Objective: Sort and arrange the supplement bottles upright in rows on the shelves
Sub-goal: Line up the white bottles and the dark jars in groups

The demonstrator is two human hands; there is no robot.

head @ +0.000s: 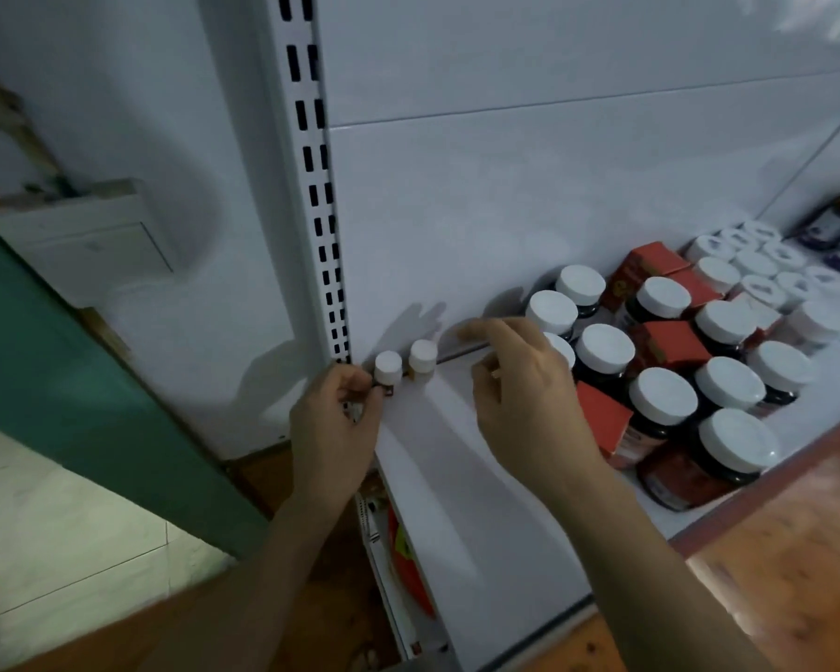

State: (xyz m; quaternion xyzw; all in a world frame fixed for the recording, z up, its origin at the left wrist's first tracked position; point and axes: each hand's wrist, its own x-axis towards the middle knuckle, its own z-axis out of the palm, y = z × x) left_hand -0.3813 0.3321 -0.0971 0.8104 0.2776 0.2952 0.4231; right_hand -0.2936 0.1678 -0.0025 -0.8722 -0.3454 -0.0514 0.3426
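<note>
Row barely begun: first small bottle point(388, 367) and second small bottle point(423, 356) stand upright at the shelf's point(457, 453) back edge. Left hand point(333, 419) fingers curl round the first's base, apparently (blurred). Right hand point(520, 395) empty, fingers loosely apart. At its 3 o'clock, large bottles point(604, 349) and red boxes point(670, 344) intermixed: most sorting remains.

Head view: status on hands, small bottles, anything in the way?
Left hand grips small bottle at shelf's back-left corner. Right hand open, empty, above shelf. Second bottle upright beside the first. Big bottles stand right, not blocking.
</note>
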